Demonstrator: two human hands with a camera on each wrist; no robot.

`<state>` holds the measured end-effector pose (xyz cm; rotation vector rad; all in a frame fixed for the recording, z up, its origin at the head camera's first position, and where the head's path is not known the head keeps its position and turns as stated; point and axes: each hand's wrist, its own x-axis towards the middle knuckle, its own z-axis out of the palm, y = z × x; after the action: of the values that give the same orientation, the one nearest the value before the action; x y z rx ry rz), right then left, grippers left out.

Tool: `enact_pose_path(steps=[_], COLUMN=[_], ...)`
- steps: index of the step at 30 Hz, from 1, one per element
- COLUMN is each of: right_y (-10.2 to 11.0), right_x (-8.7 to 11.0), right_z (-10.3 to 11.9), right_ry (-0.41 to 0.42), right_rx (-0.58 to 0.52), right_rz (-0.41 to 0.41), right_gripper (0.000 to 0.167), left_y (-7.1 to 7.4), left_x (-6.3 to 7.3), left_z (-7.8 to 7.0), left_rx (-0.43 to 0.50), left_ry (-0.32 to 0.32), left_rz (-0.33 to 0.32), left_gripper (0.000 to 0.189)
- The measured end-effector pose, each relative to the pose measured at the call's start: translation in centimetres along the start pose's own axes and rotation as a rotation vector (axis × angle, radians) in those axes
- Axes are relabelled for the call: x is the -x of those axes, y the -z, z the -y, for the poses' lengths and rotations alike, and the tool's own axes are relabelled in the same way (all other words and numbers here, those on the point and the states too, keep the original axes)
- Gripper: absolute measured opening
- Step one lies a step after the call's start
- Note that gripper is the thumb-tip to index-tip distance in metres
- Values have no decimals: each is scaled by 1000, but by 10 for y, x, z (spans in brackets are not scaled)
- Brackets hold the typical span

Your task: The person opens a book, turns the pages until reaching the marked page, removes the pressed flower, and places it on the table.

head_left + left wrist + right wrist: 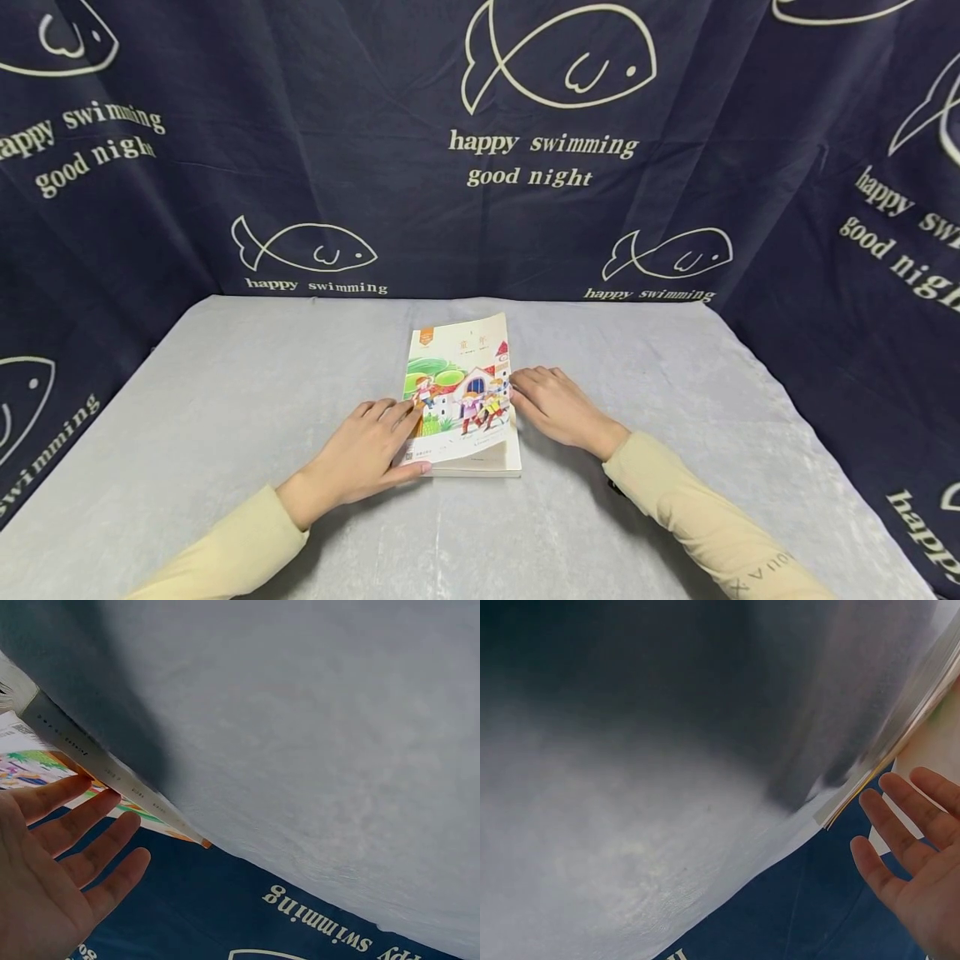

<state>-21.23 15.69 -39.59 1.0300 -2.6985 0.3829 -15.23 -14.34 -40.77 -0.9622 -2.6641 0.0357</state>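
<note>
A paperback book (457, 433) with a colourful illustrated cover lies face up on the table, its cover raised at the right side and lower right corner. My left hand (360, 450) lies along the spine side, fingertips at the left edge and thumb on the bottom left corner. Its fingers are extended and spread beside the spine (97, 761) in the left wrist view. At the opposite edge, my right hand (558, 408) touches the book with its fingertips. The right wrist view shows those fingers (900, 836) extended near the page edges; the thumb is hidden.
A pale grey cloth covers the table (225, 400). Dark blue curtains (420, 225) with white fish and lettering hang behind it and along both sides. The table's far edge (337, 298) meets the back curtain.
</note>
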Motion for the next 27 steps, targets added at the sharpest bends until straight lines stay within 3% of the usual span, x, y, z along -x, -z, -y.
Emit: enact_pose_path(steps=[6, 11, 27], right_y=[-1, -3, -6], right_x=[-1, -1, 1], right_z=[1, 1, 3], right_ry=[20, 22, 103], right_rx=[12, 52, 84], right_rz=[5, 47, 71], right_gripper=[27, 36, 35], left_y=[1, 2, 2], left_x=[2, 3, 3], left_z=[0, -1, -1], left_rx=[11, 15, 13], left_ry=[12, 12, -69], left_rz=[18, 18, -97], left_gripper=[72, 67, 50])
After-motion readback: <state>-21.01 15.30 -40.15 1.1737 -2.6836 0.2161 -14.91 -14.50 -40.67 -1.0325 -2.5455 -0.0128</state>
